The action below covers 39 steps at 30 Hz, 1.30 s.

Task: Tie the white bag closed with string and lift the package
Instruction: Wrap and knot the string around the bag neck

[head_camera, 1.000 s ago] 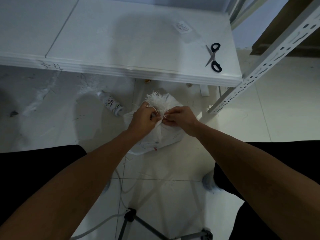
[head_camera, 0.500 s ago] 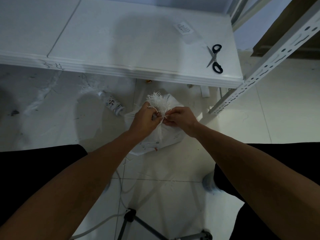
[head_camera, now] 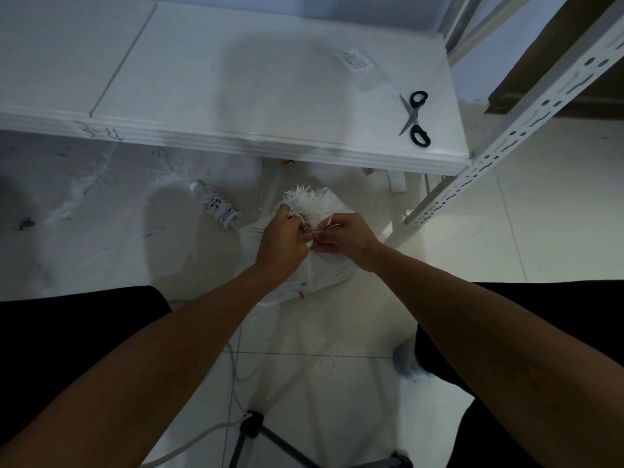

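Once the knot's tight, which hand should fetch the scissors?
Right, probably. The black-handled scissors lie on the white shelf's right end, nearer the right hand; the left hand would cross over.

Inventory, places given relative to the bench (head_camera: 236,96):

- Bench: 1, white.
- Scissors (head_camera: 414,118): 1 pair, black-handled, on the bench near its right end.
- Paper label (head_camera: 355,60): 1, on the bench, beyond the scissors.
- White bag (head_camera: 324,265): 1, on the floor in front of the bench.
- String (head_camera: 299,216): count of strands cannot be told.
- Bottle (head_camera: 217,209): 1, lying on the floor in front of the bench, left of the bag.
- Hands: 2, left hand (head_camera: 282,243) and right hand (head_camera: 347,236), at the bag's neck.
- Perforated shelf upright (head_camera: 526,116): 1, at the bench's right end.
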Available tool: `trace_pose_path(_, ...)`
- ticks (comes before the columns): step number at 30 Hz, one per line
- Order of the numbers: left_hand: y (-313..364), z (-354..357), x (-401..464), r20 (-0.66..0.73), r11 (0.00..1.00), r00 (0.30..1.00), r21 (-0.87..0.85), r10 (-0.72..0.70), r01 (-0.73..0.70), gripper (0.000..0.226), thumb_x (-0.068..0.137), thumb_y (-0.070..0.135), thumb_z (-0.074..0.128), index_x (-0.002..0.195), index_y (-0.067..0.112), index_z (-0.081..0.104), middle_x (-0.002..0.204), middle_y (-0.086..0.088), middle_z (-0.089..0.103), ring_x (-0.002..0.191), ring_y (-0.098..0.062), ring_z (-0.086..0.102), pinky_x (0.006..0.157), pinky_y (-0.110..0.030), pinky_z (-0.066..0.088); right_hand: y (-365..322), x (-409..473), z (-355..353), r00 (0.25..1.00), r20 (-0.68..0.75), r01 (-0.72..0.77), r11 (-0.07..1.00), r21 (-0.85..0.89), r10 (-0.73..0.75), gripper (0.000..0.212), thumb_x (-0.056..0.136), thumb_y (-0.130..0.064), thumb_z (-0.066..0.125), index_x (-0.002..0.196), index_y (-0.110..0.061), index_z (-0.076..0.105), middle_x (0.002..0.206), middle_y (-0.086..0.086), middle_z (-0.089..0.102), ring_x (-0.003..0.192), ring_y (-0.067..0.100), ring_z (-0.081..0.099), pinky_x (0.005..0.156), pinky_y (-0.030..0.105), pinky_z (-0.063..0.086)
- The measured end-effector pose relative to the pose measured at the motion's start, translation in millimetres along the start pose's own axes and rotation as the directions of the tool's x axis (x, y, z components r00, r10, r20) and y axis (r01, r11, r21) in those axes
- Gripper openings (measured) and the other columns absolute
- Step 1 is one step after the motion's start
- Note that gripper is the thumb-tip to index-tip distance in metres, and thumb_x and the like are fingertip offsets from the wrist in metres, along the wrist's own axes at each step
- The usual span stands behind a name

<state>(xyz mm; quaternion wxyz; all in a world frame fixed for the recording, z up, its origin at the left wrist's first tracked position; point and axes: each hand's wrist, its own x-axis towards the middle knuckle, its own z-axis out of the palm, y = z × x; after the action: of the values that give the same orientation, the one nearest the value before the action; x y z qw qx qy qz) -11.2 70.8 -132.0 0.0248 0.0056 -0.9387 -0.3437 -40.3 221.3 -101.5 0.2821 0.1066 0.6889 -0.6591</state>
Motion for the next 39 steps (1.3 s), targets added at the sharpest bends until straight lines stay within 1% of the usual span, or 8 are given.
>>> trace_pose_path(8, 2.8, -2.2, 3.9, 0.000, 0.999, 1.000, -0.033, -0.008, 0.008, 0.018, 0.084, 0.020, 0.068, 0.078, 0.004, 0.064, 0.102, -0.012, 0.053, 0.075, -0.024, 0.057, 0.066, -0.026, 0.038, 3.7, 3.1, -1.0, 0.998, -0.058, -0.007, 0.998, 0.056, 0.010, 0.022, 0.081, 0.007, 0.070, 0.100, 0.016, 0.062, 0.087, 0.026, 0.067, 0.079, 0.031, 0.069, 0.078, 0.040, 0.062)
trace_pose_path(12, -2.0, -2.2, 9.0, 0.035, 0.989, 0.997, -0.133, -0.062, 0.066, 0.020, 0.078, 0.026, 0.077, 0.075, 0.008, 0.068, 0.096, -0.006, 0.055, 0.076, -0.019, 0.059, 0.067, -0.029, 0.045, 3.9, 1.5, 0.0, 0.998, -0.059, 0.014, 0.999, 0.037, -0.012, 0.018, 0.080, 0.005, 0.073, 0.095, 0.011, 0.064, 0.091, 0.029, 0.068, 0.082, 0.034, 0.069, 0.080, 0.043, 0.061)
trace_pose_path(19, -3.6, -0.9, 6.6, 0.015, 0.978, 0.995, -0.182, -0.101, 0.102, 0.019, 0.072, 0.023, 0.082, 0.072, 0.008, 0.070, 0.083, 0.003, 0.052, 0.075, -0.016, 0.057, 0.066, -0.024, 0.038, 3.9, -3.2, -0.8, 1.000, -0.012, 0.009, 0.998, 0.062, -0.008, 0.020, 0.082, 0.008, 0.070, 0.097, 0.018, 0.062, 0.090, 0.026, 0.071, 0.077, 0.029, 0.069, 0.069, 0.033, 0.063)
trace_pose_path(22, -5.5, -3.1, 7.5, 0.015, 0.972, 0.995, -0.215, -0.099, 0.100, 0.020, 0.070, 0.026, 0.084, 0.071, 0.011, 0.071, 0.079, 0.004, 0.055, 0.071, -0.014, 0.057, 0.063, -0.022, 0.041, 3.8, -3.0, -0.1, 0.999, -0.041, 0.027, 1.000, -0.014, -0.028, 0.018, 0.082, 0.006, 0.071, 0.095, 0.017, 0.066, 0.075, 0.013, 0.073, 0.063, 0.018, 0.066, 0.060, 0.023, 0.058)
trace_pose_path(25, -6.5, -5.1, 7.7, 0.017, 0.961, 0.996, -0.261, -0.089, 0.091, 0.022, 0.070, 0.031, 0.084, 0.063, 0.021, 0.065, 0.071, 0.010, 0.052, 0.064, -0.004, 0.051, 0.059, -0.018, 0.037, 4.1, 1.9, 2.8, 0.991, -0.119, 0.042, 0.987, -0.157, -0.061, 0.012, 0.080, -0.001, 0.075, 0.087, 0.008, 0.073, 0.066, 0.013, 0.069, 0.061, 0.022, 0.060, 0.055, 0.025, 0.054)
trace_pose_path(31, -9.0, -2.9, 7.5, 0.017, 0.966, 0.996, -0.243, -0.082, 0.084, 0.025, 0.070, 0.035, 0.082, 0.068, 0.013, 0.069, 0.074, 0.007, 0.052, 0.064, -0.001, 0.049, 0.058, -0.017, 0.035, 6.3, 6.4, 3.0, 0.982, -0.153, 0.033, 0.904, -0.427, -0.108, 0.014, 0.082, -0.015, 0.076, 0.077, -0.002, 0.075, 0.060, 0.009, 0.066, 0.044, 0.010, 0.054, 0.045, 0.018, 0.046)
trace_pose_path(36, -12.5, -5.4, 4.3, 0.054, 0.953, 0.999, -0.302, -0.003, 0.019, 0.016, 0.073, 0.022, 0.081, 0.082, 0.014, 0.072, 0.087, 0.000, 0.055, 0.075, -0.013, 0.059, 0.068, -0.023, 0.046, 6.9, 9.6, 4.6, 0.982, -0.150, 0.023, 0.865, -0.501, -0.113, 0.024, 0.081, -0.023, 0.075, 0.070, -0.002, 0.072, 0.060, 0.009, 0.065, 0.052, 0.016, 0.056, 0.055, 0.028, 0.047)
trace_pose_path(39, -13.2, -9.1, 2.4, 0.063, 0.950, 0.998, -0.313, 0.027, -0.006, 0.023, 0.068, 0.015, 0.082, 0.087, 0.022, 0.073, 0.087, 0.001, 0.053, 0.075, -0.011, 0.058, 0.068, -0.018, 0.045, 4.5, 8.5, 4.1, 0.984, -0.145, 0.013, 0.855, -0.518, -0.103, 0.025, 0.079, -0.026, 0.078, 0.063, -0.007, 0.071, 0.054, 0.004, 0.062, 0.047, 0.011, 0.052, 0.052, 0.023, 0.044)
